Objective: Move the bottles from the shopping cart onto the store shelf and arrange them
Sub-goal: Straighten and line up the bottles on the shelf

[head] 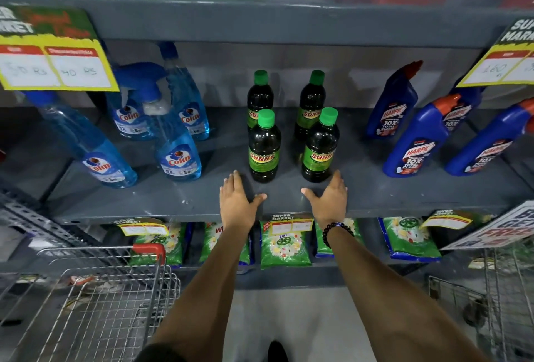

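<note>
Several dark Sunny bottles with green caps stand upright on the grey shelf [289,202], in two rows: a front left bottle [264,147], a front right bottle [320,146], and two behind [259,98] [311,101]. My left hand [237,199] lies flat on the shelf edge, just left of the front left bottle, fingers apart, holding nothing. My right hand [331,197] rests flat just right of the front right bottle, also empty. The wire shopping cart [95,298] with a red handle stands at lower left; I see no bottles in it.
Blue Colin spray bottles [179,156] stand on the shelf's left part, blue Harpic bottles [413,142] on its right. Yellow price tags [55,64] hang from the shelf above. Green pouches [284,246] fill the shelf below. A second wire cart [497,298] is at lower right.
</note>
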